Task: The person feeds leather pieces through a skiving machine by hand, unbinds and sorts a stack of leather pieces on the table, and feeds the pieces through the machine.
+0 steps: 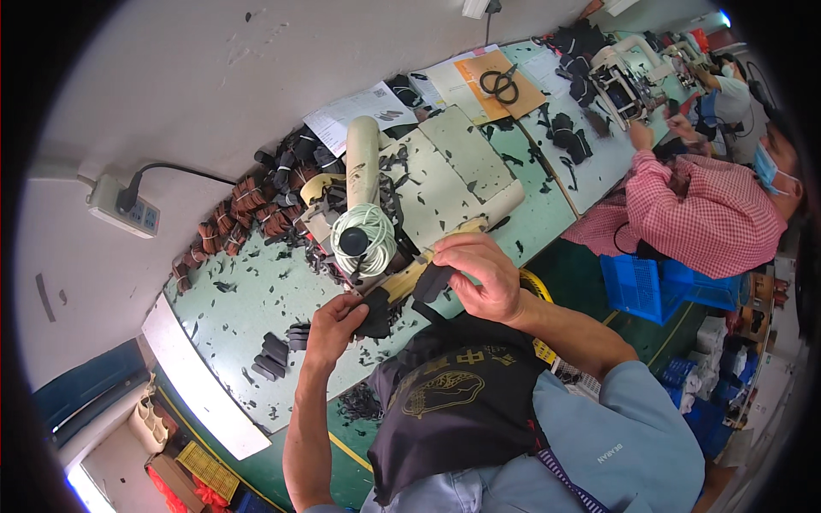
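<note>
Both my hands work at the front edge of a cream-coloured bench machine (453, 162). My left hand (335, 325) is closed on a flat black piece (375, 315) of leather-like material, thumb on top. My right hand (486, 272) pinches another dark, rounded piece (433, 282) between thumb and fingers. Between the two pieces runs a yellowish strip (402, 282) along the machine's edge. Above it, a coil of pale cord (365, 239) hangs round the machine's upright arm (362, 158). The working parts behind the coil are hidden.
Tied brown and black bundles (248, 197) line the wall. Small black stacks (272, 357) and scraps lie on the pale green table (231, 316). Scissors (499, 84) rest on an orange envelope (522, 98). At right, a co-worker in a checked shirt (693, 214) sits near blue crates (633, 286).
</note>
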Action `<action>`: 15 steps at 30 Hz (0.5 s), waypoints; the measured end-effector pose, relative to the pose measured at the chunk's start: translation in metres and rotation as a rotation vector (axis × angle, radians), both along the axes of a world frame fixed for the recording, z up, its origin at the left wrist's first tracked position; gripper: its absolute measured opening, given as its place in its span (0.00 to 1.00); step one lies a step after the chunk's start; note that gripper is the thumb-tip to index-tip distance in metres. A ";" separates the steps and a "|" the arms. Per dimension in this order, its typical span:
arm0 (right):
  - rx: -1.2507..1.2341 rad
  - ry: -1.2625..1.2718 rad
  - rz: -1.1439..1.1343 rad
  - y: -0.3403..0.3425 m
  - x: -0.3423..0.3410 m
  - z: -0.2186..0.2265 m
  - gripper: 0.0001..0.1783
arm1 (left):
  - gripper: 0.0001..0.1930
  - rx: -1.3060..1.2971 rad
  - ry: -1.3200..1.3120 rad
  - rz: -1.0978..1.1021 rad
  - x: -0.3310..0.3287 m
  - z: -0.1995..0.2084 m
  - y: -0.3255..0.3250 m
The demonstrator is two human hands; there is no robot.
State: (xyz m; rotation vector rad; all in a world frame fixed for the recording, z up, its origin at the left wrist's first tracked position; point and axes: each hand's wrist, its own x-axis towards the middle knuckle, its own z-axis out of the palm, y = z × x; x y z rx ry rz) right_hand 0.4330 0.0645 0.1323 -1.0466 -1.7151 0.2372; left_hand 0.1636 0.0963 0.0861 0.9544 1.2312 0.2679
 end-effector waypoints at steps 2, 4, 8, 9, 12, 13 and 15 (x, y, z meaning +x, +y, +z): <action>-0.136 -0.032 0.056 0.004 -0.001 -0.005 0.20 | 0.13 0.037 0.031 -0.013 0.008 0.004 0.006; -0.270 -0.059 0.111 0.005 -0.003 -0.013 0.16 | 0.14 0.075 0.067 -0.029 0.012 0.002 0.010; -0.858 -0.102 0.180 0.005 -0.009 -0.037 0.07 | 0.14 0.170 0.208 -0.075 0.020 0.001 0.018; -0.894 -0.162 0.166 0.006 -0.010 -0.040 0.07 | 0.14 0.175 0.237 -0.099 0.022 0.006 0.021; -0.935 -0.232 0.179 0.014 -0.008 -0.037 0.07 | 0.14 0.205 0.287 -0.132 0.017 -0.002 0.024; -0.945 -0.240 0.197 0.016 -0.008 -0.035 0.07 | 0.14 0.229 0.305 -0.149 0.015 -0.004 0.026; -0.882 -0.251 0.194 0.023 -0.009 -0.033 0.06 | 0.14 0.274 0.288 -0.148 0.018 -0.006 0.029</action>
